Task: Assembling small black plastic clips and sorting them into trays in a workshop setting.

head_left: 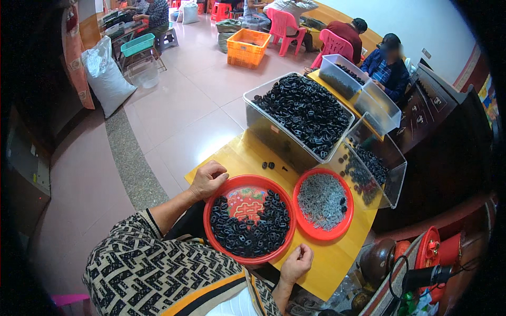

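A round red tray lies in front of me, partly filled with small black oval parts with holes in them. My left hand is at its far left rim, fingers curled together. At the near right of the tray, over the table, my right hand has its fingers pinched together. What either hand holds, if anything, is too small or hidden. Beside the first tray sits a smaller red tray of thin clear or silvery pieces, with a few black bits at its right side.
On the yellow table, a large clear bin heaped with black parts stands beyond the trays. A tilted clear bin is at the right. Several loose black pieces lie near the trays. Other people sit farther back, near an orange crate.
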Tool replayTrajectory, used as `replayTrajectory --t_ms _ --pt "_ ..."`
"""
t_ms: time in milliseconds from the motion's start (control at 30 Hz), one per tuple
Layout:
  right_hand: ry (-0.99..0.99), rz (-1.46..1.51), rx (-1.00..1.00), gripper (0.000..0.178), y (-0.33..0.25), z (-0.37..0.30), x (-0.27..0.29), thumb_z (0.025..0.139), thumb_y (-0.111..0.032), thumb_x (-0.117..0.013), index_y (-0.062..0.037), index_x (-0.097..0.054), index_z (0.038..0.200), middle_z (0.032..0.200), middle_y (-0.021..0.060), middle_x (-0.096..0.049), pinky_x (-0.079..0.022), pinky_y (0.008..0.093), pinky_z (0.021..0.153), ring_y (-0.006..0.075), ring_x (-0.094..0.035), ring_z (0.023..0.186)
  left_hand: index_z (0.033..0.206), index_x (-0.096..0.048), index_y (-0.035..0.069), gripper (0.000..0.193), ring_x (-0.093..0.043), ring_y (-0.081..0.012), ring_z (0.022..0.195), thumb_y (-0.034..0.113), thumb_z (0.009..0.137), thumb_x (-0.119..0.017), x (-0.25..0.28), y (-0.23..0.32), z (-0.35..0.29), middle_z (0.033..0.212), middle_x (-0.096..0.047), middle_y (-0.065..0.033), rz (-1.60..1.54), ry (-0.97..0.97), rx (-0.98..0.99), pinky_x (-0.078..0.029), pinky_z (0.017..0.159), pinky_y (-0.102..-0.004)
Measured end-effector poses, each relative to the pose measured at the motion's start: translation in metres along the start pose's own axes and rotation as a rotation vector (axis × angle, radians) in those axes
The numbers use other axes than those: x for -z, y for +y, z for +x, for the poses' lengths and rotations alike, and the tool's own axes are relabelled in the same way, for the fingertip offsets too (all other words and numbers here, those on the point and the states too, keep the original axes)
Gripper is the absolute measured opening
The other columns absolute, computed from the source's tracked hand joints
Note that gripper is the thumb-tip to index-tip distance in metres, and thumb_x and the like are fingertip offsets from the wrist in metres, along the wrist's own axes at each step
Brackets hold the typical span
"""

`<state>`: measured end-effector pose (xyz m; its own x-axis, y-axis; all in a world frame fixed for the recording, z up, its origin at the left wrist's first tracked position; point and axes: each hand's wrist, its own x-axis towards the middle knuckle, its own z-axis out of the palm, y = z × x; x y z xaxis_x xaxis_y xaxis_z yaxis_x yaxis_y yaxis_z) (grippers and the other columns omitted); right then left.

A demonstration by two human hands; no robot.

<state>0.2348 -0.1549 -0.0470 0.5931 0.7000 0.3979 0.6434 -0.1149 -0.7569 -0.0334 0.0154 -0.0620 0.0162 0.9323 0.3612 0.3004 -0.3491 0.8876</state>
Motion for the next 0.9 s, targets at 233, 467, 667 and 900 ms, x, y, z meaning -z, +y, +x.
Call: replayTrajectory --t_ms 233,467,667,900 --pt "0.012 -0.011 -0.005 0.012 0.001 -0.007 0.000 0.077 0.000 -0.052 0.0040 -0.055 0.088 0.082 0.0133 -0.056 -0.045 0.0290 0.063 0.0224 -0.055 0.073 0.071 -0.059 0.000 0.010 -0.051 -0.0130 0.061 0.010 0.070 -0.062 -0.003 -0.020 0.000 0.070 -0.053 -0.0059 -0.030 0.016 0.008 -0.042 0.055 -0.0244" --pt "0.029 0.013 0.003 0.010 -0.012 -0.002 0.001 0.077 0.001 -0.052 0.0043 -0.055 0.085 0.081 0.0141 -0.055 -0.045 0.0311 0.064 0.0245 -0.055 0.072 0.083 -0.057 -0.002 0.018 -0.054 -0.0167 0.071 0.012 0.072 -0.063 -0.012 -0.025 0.020 0.078 -0.057 -0.0096 -0.105 0.087 0.302 -0.045 0.065 -0.0285" --pt "0.045 0.039 -0.047 0.009 -0.019 0.000 -0.002 0.077 -0.001 -0.052 0.0036 -0.055 0.084 0.080 0.0159 -0.055 -0.045 0.0341 0.066 0.0292 -0.054 0.074 0.114 -0.049 0.007 0.053 -0.042 -0.0309 0.104 0.014 0.065 -0.069 -0.040 0.047 0.102 0.111 -0.046 -0.0150 0.326 0.165 -0.625 -0.034 0.087 -0.0387" --pt "0.051 0.051 -0.043 0.009 -0.028 0.000 -0.001 0.076 0.000 -0.052 0.0028 -0.055 0.084 0.080 0.0147 -0.055 -0.045 0.0332 0.066 0.0280 -0.056 0.075 0.119 -0.045 0.011 0.060 -0.033 -0.0322 0.115 0.031 0.067 -0.066 -0.083 0.044 0.154 0.122 -0.040 -0.0148 0.538 0.143 -0.721 -0.021 0.096 -0.0454"
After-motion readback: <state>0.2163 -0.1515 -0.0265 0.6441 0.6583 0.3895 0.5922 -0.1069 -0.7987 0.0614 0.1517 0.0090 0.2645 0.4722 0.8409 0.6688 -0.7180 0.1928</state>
